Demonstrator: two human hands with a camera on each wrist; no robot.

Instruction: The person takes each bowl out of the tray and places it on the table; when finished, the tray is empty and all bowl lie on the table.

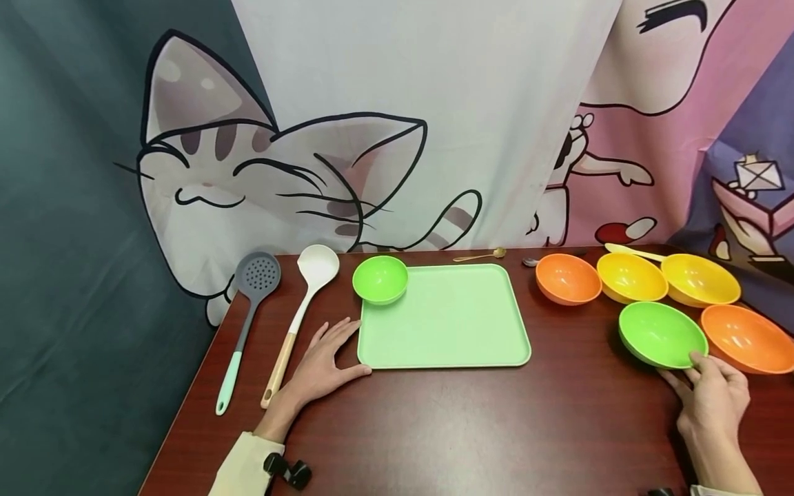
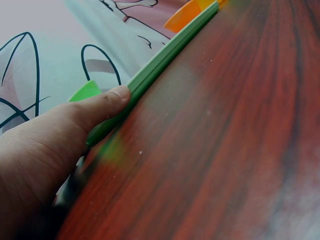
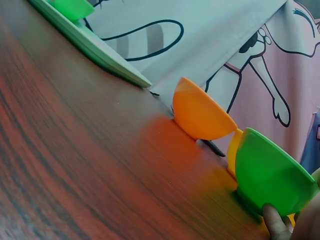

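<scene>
My right hand (image 1: 713,396) grips the near right rim of a larger green bowl (image 1: 660,331), its thumb at the rim and fingers beneath. In the right wrist view that green bowl (image 3: 270,172) is tilted, with fingertips at its underside. My left hand (image 1: 325,362) is spread at the left end of a pale green tray (image 1: 453,324). Its thumb lies against the tray's front edge, also seen in the left wrist view on the tray rim (image 2: 165,57). A small green bowl (image 1: 380,279) sits over the tray's far left corner.
Right of the tray stand an orange bowl (image 1: 567,279), two yellow bowls (image 1: 633,277) and another orange bowl (image 1: 750,337). A slotted turner (image 1: 248,310) and a white ladle (image 1: 304,303) lie at left. A small gold spoon (image 1: 480,256) lies behind the tray.
</scene>
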